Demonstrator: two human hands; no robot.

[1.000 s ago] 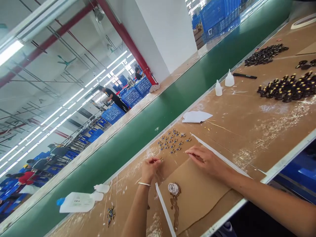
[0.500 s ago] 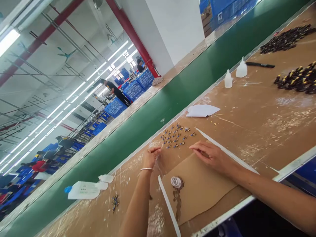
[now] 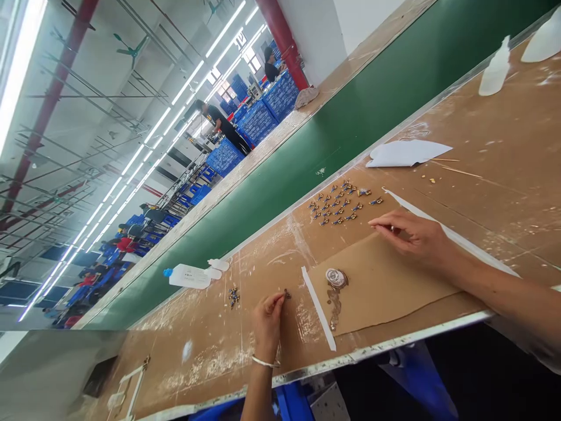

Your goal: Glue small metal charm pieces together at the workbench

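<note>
My left hand (image 3: 268,318) rests on the brown cardboard-covered bench (image 3: 482,193) and pinches a small dark metal part (image 3: 287,293) between its fingertips. A small heap of similar parts (image 3: 234,296) lies just to its left. My right hand (image 3: 412,235) lies on a loose cardboard sheet (image 3: 385,286), fingers curled together on a thin stick or small piece I cannot make out. Just beyond it, several small blue and gold parts (image 3: 339,204) stand in neat rows. A round metal lid (image 3: 336,277) with a glue stain sits between my hands.
A green conveyor belt (image 3: 333,128) runs along the far side of the bench. A white bottle with a blue cap (image 3: 189,276) lies on its side at left. A white paper (image 3: 405,152) and white squeeze bottles (image 3: 495,70) sit at right. Other people work among blue crates (image 3: 258,117) far off.
My left hand drew back from the rows of parts toward the near left, carrying a small part. The view swung right and down. My right hand stayed beside the rows.
</note>
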